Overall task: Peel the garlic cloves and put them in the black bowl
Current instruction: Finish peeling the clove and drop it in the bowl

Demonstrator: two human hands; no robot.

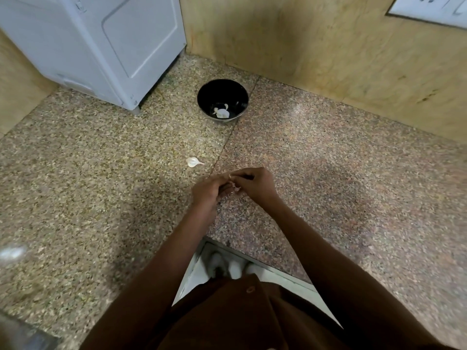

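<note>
The black bowl (pixel 223 100) stands on the granite counter near the back wall, with a few pale garlic pieces (pixel 222 112) inside it. A single unpeeled garlic clove (pixel 193 161) lies on the counter between the bowl and my hands. My left hand (pixel 206 191) and my right hand (pixel 255 183) meet just above the counter, their fingers curled round a small garlic clove (pixel 233 183) that shows only as pale bits of skin between the fingertips. Most of that clove is hidden by my fingers.
A white appliance (pixel 101 44) stands at the back left of the counter (pixel 353 178). A tan wall (pixel 316 46) runs behind the bowl and along the right. The counter's front edge forms a notch near my body.
</note>
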